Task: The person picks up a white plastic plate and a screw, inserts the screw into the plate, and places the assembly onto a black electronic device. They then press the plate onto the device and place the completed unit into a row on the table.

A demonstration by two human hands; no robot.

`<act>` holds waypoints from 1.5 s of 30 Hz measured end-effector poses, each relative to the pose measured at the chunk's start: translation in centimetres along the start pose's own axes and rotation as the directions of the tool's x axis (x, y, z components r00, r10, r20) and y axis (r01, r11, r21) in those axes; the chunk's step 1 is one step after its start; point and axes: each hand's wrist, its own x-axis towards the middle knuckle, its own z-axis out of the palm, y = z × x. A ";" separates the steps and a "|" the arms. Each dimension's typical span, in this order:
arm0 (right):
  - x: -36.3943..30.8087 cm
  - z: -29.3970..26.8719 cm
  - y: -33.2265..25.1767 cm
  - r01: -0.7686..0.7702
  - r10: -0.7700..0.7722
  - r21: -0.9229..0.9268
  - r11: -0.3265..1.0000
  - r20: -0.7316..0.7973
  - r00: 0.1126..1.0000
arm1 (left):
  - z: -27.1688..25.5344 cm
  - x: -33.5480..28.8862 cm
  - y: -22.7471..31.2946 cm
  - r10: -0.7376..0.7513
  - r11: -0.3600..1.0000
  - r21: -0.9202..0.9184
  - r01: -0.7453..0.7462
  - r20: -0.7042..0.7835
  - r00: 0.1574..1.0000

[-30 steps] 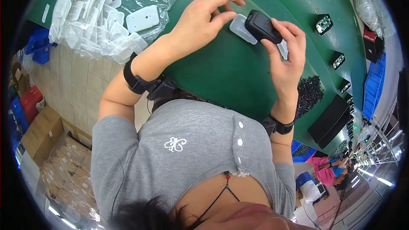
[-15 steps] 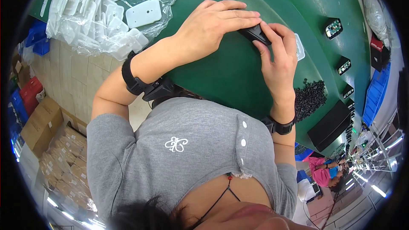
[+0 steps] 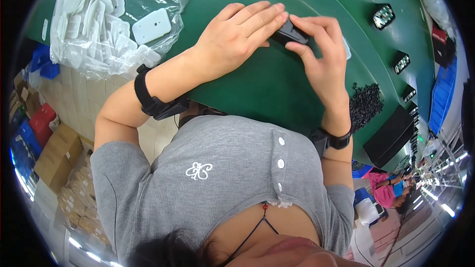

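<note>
A small black plastic housing (image 3: 292, 34) is held between my two hands above the green table. My left hand (image 3: 236, 33) reaches over from the left, its fingers straight and together, the tips on the housing's upper left part. The left thumb shows only in part beneath. My right hand (image 3: 324, 52) grips the other end between thumb and fingertips. Part of the housing lies hidden behind the left fingers. Behind my right hand a pale translucent plate (image 3: 347, 48) shows partly.
A clear bag of white plastic plates (image 3: 94, 24) lies at the left, with one loose white plate (image 3: 151, 26) on it. A heap of small black parts (image 3: 365, 105) and a black box (image 3: 388, 136) sit right. Black housings with circuit boards (image 3: 383, 16) line the far right. Green table (image 3: 257, 89).
The view has shifted a little. Both hands still hold the black housing; the left fingers have tilted upward and the right fingers are spread wider, so more of the housing shows.
</note>
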 end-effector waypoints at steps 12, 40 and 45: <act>0.7 -1.0 -0.2 -0.081 0.460 0.809 0.582 -0.245 0.853 | 0.2 6.8 2.8 -0.528 0.204 -0.822 0.532 0.365 0.767; 7.5 -10.4 7.5 -0.159 0.092 -0.161 0.974 -0.360 0.928 | -10.9 -7.0 -3.8 -0.511 0.789 0.428 0.442 0.056 0.858; 0.2 -10.0 4.0 -0.239 0.149 -0.165 0.957 -0.428 0.891 | -10.0 -7.5 -5.0 -0.443 0.837 0.388 0.385 0.069 0.894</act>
